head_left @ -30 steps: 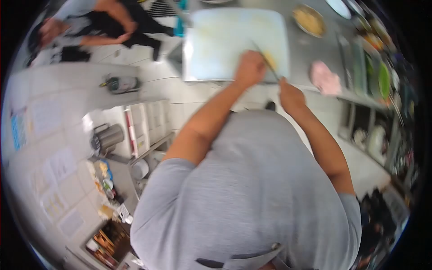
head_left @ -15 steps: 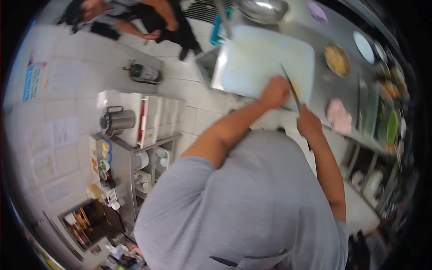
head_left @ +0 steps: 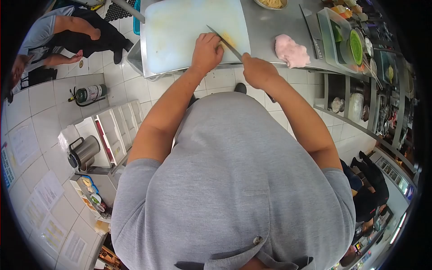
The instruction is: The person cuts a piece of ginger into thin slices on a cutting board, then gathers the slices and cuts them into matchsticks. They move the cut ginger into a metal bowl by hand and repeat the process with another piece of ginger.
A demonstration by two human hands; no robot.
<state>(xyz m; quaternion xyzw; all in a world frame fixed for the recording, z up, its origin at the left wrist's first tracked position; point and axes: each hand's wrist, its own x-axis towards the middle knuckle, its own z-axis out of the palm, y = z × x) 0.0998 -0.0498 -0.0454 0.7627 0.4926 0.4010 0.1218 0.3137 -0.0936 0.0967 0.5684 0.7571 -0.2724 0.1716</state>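
A long dark-bladed knife (head_left: 228,44) slants over the right part of the white cutting board (head_left: 180,31), its tip pointing up and left. Its handle is wrapped in my right hand (head_left: 261,72), near the board's lower right corner. Just left of the blade, my left hand (head_left: 207,53) rests on the board with fingers curled down; whatever lies under them is too hidden to name. Yellow bits (head_left: 229,38) are spread on the board beside and behind the blade.
Right of the board lie a crumpled pink cloth (head_left: 291,50), a bowl of yellow food (head_left: 272,3), another long blade (head_left: 310,29) and a clear container (head_left: 335,42). People stand at upper left (head_left: 76,31) and lower right (head_left: 371,184). A fire extinguisher (head_left: 90,93) is left.
The head view has shifted, so the board and both hands appear farther left and higher. My right hand still holds the knife, and my left hand remains beside the blade.
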